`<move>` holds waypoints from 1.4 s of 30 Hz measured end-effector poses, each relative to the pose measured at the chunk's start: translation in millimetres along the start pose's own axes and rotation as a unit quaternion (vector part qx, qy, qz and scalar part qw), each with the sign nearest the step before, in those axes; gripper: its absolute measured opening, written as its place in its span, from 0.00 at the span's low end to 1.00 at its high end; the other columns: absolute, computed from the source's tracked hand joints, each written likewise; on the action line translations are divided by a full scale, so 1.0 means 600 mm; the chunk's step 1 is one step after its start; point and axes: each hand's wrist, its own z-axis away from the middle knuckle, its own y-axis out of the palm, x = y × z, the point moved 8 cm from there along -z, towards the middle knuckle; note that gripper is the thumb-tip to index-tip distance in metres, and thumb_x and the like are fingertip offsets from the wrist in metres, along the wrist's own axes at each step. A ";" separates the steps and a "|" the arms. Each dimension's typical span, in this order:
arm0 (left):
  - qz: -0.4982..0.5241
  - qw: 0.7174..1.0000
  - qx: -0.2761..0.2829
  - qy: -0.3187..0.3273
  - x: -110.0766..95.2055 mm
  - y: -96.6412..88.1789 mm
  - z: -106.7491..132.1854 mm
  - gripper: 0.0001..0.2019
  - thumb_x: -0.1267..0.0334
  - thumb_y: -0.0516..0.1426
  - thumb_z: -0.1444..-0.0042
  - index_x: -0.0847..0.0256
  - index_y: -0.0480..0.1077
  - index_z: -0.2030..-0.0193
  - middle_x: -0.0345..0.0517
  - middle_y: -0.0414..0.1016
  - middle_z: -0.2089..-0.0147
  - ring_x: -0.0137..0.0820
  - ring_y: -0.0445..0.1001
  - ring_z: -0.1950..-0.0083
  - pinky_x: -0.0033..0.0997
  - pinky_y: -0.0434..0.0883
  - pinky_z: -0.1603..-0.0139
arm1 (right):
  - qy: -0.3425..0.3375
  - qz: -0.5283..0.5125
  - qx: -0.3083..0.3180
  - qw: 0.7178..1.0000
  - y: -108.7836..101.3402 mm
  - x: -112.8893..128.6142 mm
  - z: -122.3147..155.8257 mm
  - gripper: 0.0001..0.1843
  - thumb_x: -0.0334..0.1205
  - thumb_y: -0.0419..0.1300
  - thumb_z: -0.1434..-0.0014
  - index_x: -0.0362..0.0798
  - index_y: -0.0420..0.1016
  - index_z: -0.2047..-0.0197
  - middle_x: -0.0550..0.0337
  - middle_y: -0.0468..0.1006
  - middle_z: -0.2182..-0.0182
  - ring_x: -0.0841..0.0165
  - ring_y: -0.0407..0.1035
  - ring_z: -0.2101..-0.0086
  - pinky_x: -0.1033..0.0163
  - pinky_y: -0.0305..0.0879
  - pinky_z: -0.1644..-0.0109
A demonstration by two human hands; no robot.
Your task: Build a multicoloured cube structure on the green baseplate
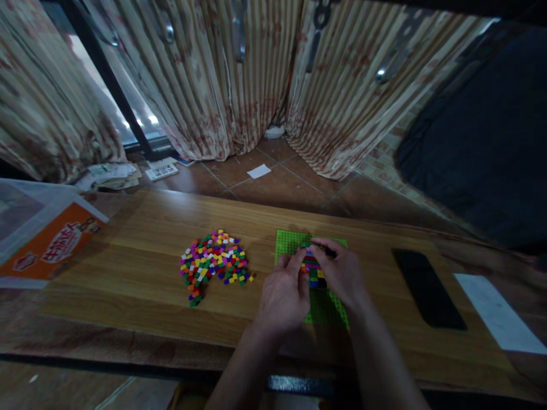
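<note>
Here, the assembled coloured bricks (313, 272) sit between both hands (282, 299) (345, 274).

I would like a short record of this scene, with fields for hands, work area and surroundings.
Left hand: at the joined bricks, on their left side
Right hand: at the same bricks, opposite the left
Grip: whether either holds a piece is unclear
Base: green studded plate on a wooden table
Loose pieces: multicoloured pile, left of the plate
Right side: flat black object
Background: striped curtains
</note>
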 end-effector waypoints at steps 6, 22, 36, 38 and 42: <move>-0.025 1.000 0.002 0.003 -0.001 0.003 -0.001 0.25 0.62 0.46 0.36 0.59 0.60 0.33 0.55 0.71 0.44 0.41 0.76 0.50 0.43 0.73 0.46 | -0.001 0.004 0.005 1.000 0.001 0.007 0.003 0.18 0.48 0.59 0.45 0.46 0.82 0.59 0.51 0.83 0.60 0.60 0.76 0.59 0.54 0.69 0.52; -0.035 0.999 0.000 0.006 -0.002 0.009 0.001 0.26 0.61 0.46 0.36 0.62 0.59 0.32 0.59 0.71 0.44 0.43 0.77 0.51 0.47 0.74 0.47 | -0.022 0.029 0.004 0.999 0.002 0.016 0.008 0.22 0.53 0.53 0.39 0.46 0.82 0.60 0.51 0.83 0.60 0.59 0.75 0.59 0.55 0.68 0.53; 0.245 0.926 -0.281 -0.064 0.089 -0.166 0.034 0.14 0.62 0.57 0.42 0.62 0.75 0.50 0.45 0.78 0.61 0.28 0.74 0.65 0.27 0.71 0.64 | -0.106 0.007 -0.154 0.982 -0.046 0.072 0.050 0.17 0.50 0.56 0.37 0.48 0.81 0.58 0.53 0.82 0.60 0.59 0.75 0.58 0.52 0.69 0.51; 0.303 0.891 -0.330 -0.077 0.108 -0.198 0.045 0.14 0.62 0.60 0.45 0.63 0.76 0.53 0.45 0.78 0.62 0.27 0.73 0.66 0.25 0.69 0.66 | -0.133 -0.031 -0.127 0.983 -0.029 0.103 0.070 0.14 0.48 0.58 0.38 0.51 0.81 0.58 0.56 0.81 0.60 0.61 0.75 0.59 0.54 0.70 0.52; 0.388 0.827 -0.396 -0.093 0.135 -0.243 0.066 0.12 0.63 0.62 0.50 0.63 0.77 0.58 0.40 0.75 0.70 0.21 0.65 0.76 0.21 0.63 0.75 | -0.179 -0.056 0.045 0.981 0.059 0.145 0.112 0.10 0.41 0.56 0.36 0.53 0.79 0.58 0.58 0.81 0.62 0.65 0.75 0.62 0.58 0.71 0.56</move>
